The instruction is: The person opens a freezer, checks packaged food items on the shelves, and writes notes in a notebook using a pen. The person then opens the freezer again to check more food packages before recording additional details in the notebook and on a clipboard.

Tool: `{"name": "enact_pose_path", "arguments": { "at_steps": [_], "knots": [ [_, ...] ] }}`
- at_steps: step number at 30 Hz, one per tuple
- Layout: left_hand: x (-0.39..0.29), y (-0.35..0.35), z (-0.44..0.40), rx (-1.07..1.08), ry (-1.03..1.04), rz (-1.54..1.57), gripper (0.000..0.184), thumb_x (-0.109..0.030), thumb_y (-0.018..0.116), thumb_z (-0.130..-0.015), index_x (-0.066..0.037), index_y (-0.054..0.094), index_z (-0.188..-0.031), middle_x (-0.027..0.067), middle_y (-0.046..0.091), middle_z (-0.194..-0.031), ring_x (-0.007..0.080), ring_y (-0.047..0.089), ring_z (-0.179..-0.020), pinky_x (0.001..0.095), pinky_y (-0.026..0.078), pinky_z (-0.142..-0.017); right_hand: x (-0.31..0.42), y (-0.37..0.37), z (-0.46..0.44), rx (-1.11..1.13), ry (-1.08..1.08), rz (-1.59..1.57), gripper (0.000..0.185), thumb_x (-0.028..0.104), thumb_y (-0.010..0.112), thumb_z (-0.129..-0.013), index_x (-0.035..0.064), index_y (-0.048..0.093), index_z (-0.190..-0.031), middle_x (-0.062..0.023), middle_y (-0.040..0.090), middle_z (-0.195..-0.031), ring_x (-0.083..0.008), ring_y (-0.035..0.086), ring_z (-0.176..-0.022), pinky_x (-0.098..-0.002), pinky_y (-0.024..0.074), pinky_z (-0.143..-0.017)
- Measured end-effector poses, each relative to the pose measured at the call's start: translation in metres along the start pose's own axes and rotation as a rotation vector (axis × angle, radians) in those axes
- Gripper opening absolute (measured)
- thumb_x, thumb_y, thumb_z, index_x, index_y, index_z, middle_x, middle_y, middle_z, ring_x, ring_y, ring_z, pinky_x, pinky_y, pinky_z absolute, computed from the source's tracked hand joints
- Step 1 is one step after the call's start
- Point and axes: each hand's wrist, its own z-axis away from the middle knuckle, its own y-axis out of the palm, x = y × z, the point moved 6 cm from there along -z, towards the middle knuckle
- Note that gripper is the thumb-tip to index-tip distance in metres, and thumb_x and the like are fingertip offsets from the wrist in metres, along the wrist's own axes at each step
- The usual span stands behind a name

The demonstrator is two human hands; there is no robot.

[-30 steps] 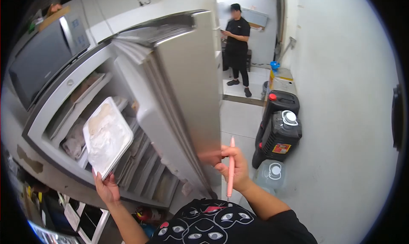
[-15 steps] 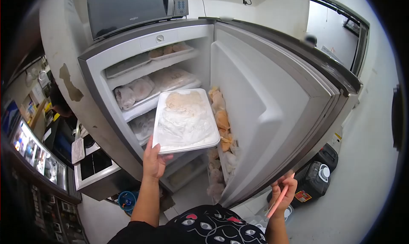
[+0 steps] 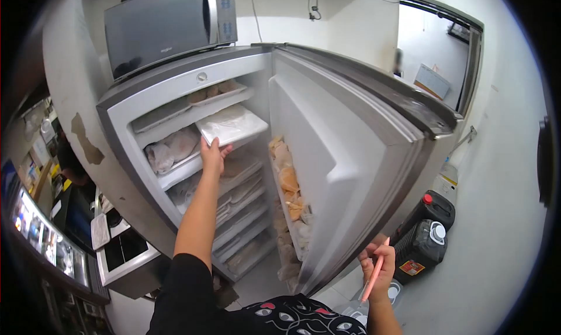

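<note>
My left hand (image 3: 215, 155) grips the near edge of a white tray (image 3: 232, 124) with whitish contents, which is partly inside the upper part of an upright freezer (image 3: 111, 117). Bagged food (image 3: 175, 149) lies on the shelf just left of the tray. In my right hand (image 3: 378, 269) is a pink pen (image 3: 375, 270), held between the fingers beside the lower edge of the open freezer door (image 3: 345, 154). Bags with orange and pale contents (image 3: 289, 180) fill the door's inner rack.
On top of the freezer stands a microwave (image 3: 163, 28). Black jugs (image 3: 421, 250) and a clear bottle (image 3: 392, 293) are on the floor at the right, behind the door. A counter unit (image 3: 125, 250) stands at the lower left. Part of a person (image 3: 75, 162) shows at the left.
My left hand has moved the tray up and into the freezer, above the middle shelves. My right hand still holds the pen at the door. The view has shifted slightly.
</note>
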Motion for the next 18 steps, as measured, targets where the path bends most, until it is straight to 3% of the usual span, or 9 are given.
{"name": "enact_pose_path", "arguments": {
  "at_steps": [1,4,5,8,9,12,16,17,18],
  "knots": [
    [0.006,-0.002,-0.016,-0.027,0.000,-0.002,0.033,-0.009,0.045,-0.092,-0.005,0.035,-0.123,0.0147,0.055,-0.108,0.0265,0.063,-0.080,0.0335,0.056,-0.062,-0.001,0.000,0.002,0.011,0.013,0.011,0.033,0.017,0.069,-0.082,0.0076,0.041,-0.096,-0.0053,0.051,-0.096,-0.0123,0.051,-0.078,-0.0238,0.0442,-0.067],
    [0.027,-0.015,-0.053,-0.046,-0.252,0.018,0.033,-0.011,0.046,-0.093,-0.002,0.035,-0.123,0.0149,0.055,-0.106,0.0283,0.061,-0.087,0.0368,0.056,-0.067,-0.002,0.003,0.005,0.026,0.019,-0.013,0.036,0.017,0.072,-0.079,0.0062,0.043,-0.098,-0.0082,0.059,-0.095,-0.0129,0.053,-0.075,-0.0254,0.0450,-0.067],
    [0.039,-0.028,-0.075,-0.015,-0.167,0.002,0.037,-0.014,0.049,-0.092,-0.005,0.034,-0.124,0.0179,0.052,-0.112,0.0338,0.059,-0.091,0.0433,0.054,-0.069,0.001,0.004,0.005,0.047,0.018,0.017,0.036,0.016,0.072,-0.079,0.0059,0.043,-0.098,-0.0084,0.059,-0.095,-0.0130,0.053,-0.075,-0.0258,0.0452,-0.068],
    [0.047,-0.051,-0.100,-0.057,-0.317,0.105,0.042,-0.022,0.051,-0.092,-0.006,0.034,-0.126,0.0184,0.052,-0.115,0.0341,0.056,-0.096,0.0480,0.050,-0.075,0.020,0.014,0.001,0.089,0.047,0.053,0.032,0.010,0.072,-0.077,0.0045,0.046,-0.095,-0.0078,0.060,-0.090,-0.0134,0.055,-0.076,-0.0269,0.0461,-0.071],
    [0.057,-0.063,-0.108,-0.020,-0.326,0.063,0.052,-0.028,0.054,-0.090,-0.006,0.032,-0.131,0.0178,0.051,-0.118,0.0335,0.055,-0.098,0.0502,0.047,-0.077,0.029,0.020,-0.002,0.115,0.052,0.034,0.031,0.008,0.073,-0.077,0.0043,0.047,-0.094,-0.0078,0.061,-0.089,-0.0134,0.056,-0.076,-0.0270,0.0464,-0.071],
    [0.001,-0.037,-0.023,-0.263,-0.209,-0.484,0.060,-0.029,0.056,-0.087,-0.003,0.030,-0.135,0.0185,0.048,-0.123,0.0339,0.053,-0.101,0.0505,0.048,-0.076,0.028,0.030,0.002,0.225,0.035,0.025,0.030,0.006,0.075,-0.073,0.0035,0.051,-0.090,-0.0137,0.063,-0.096,-0.0181,0.061,-0.085,-0.0296,0.0482,-0.077],
    [0.005,-0.059,0.039,-0.105,-0.182,-0.416,0.060,-0.029,0.055,-0.087,-0.003,0.030,-0.135,0.0190,0.047,-0.124,0.0344,0.053,-0.102,0.0502,0.048,-0.075,0.035,0.052,0.007,0.482,0.018,-0.080,0.030,0.007,0.076,-0.071,0.0040,0.052,-0.090,-0.0217,0.057,-0.118,-0.0250,0.061,-0.101,-0.0327,0.0471,-0.085],
    [0.009,-0.069,0.061,-0.079,-0.221,-0.369,0.060,-0.029,0.055,-0.087,-0.003,0.030,-0.135,0.0191,0.047,-0.124,0.0345,0.053,-0.102,0.0502,0.048,-0.075,0.037,0.056,0.008,0.585,0.044,-0.088,0.030,0.016,0.075,-0.074,0.0057,0.052,-0.090,-0.0191,0.057,-0.120,-0.0270,0.061,-0.104,-0.0333,0.0451,-0.089],
    [0.011,-0.082,0.085,-0.062,-0.272,-0.328,0.060,-0.029,0.055,-0.087,-0.003,0.030,-0.136,0.0193,0.047,-0.124,0.0347,0.053,-0.102,0.0501,0.048,-0.075,0.040,0.060,0.008,0.723,0.123,-0.143,0.029,0.017,0.073,-0.076,0.0059,0.051,-0.091,-0.0184,0.055,-0.123,-0.0273,0.060,-0.104,-0.0342,0.0440,-0.091]
  ]
}}
